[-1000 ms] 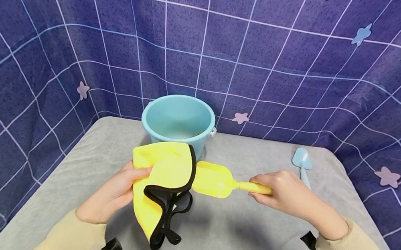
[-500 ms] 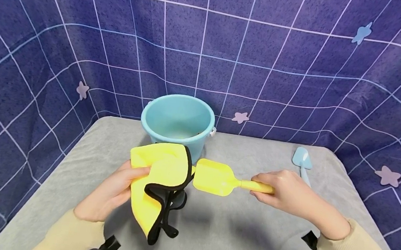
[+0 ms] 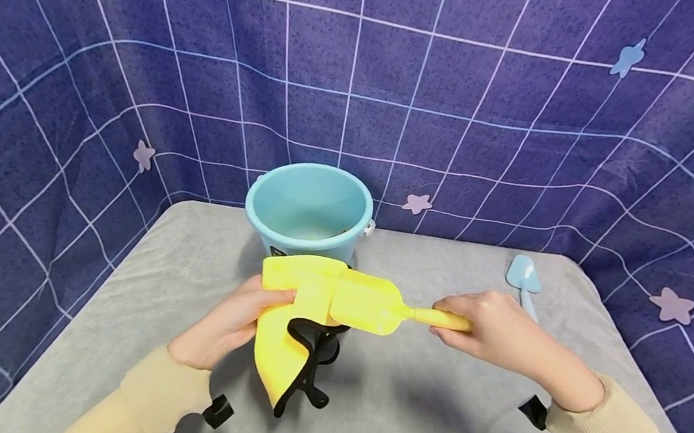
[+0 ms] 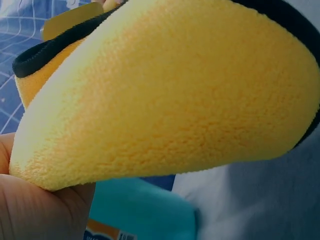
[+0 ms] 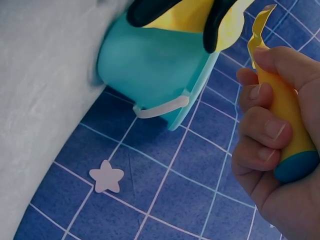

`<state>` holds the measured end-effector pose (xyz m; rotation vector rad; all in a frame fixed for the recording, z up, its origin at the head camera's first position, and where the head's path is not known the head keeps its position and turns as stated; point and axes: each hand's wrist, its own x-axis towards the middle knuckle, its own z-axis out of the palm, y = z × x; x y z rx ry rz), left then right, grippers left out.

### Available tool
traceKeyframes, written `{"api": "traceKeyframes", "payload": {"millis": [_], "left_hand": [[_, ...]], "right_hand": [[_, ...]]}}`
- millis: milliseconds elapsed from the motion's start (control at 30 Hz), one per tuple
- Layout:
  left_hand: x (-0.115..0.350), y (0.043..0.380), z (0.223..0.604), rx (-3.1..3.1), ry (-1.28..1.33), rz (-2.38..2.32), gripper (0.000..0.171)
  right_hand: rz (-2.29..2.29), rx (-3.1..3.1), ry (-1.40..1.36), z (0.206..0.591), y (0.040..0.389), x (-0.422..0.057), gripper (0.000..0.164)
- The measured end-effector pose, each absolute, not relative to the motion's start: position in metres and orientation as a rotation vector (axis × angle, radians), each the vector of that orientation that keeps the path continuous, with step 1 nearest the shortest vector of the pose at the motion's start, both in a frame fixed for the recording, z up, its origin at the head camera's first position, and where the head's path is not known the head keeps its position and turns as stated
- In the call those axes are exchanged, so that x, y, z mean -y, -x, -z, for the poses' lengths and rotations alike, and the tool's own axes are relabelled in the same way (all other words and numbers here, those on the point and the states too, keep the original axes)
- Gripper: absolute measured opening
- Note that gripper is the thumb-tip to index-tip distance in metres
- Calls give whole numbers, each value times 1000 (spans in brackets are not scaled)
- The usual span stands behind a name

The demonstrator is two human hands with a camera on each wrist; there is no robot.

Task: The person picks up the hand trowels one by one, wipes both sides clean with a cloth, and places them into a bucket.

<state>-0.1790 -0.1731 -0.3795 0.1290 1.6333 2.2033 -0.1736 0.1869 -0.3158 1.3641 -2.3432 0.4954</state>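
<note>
My left hand [image 3: 230,320] grips a yellow cloth [image 3: 277,359] with black edging, thumb on top and the cloth hanging in folds. In the left wrist view the fluffy cloth [image 4: 170,100] fills most of the picture. My right hand [image 3: 493,328] holds a yellow toy shovel [image 3: 370,304] by its handle, blade towards the cloth. The blade overlaps the cloth's right side in the head view; whether they touch, I cannot tell. Curled fingers wrap the shovel's handle [image 5: 286,112], which ends in a blue-green cap, in the right wrist view.
Behind the cloth stands a light blue bucket [image 3: 305,198] with a white handle [image 5: 162,108]. A small light blue shovel [image 3: 523,275] lies at the back right of the grey covered surface [image 3: 404,403]. A blue gridded curtain [image 3: 460,81] with stars surrounds the back and sides.
My left hand has moved right with the cloth, which now overlaps the shovel's blade in the head view. The right hand and shovel have hardly moved; bucket and small shovel stay put.
</note>
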Motion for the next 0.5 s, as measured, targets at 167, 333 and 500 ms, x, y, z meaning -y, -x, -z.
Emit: {"api": "traceKeyframes", "payload": {"millis": [167,333,500], "left_hand": [[159,186,381,-1639,-141,-2184,33],[144,192,384,-1661,-170,-2142,39],[130,197,387,-1686,-233,-2109,28]], "right_hand": [[-497,2348,-1373,314,174,-182,10],[-481,2360,-1376,314,174,-178,11],[-472,2366,-1379,313,174,-175,11]]}}
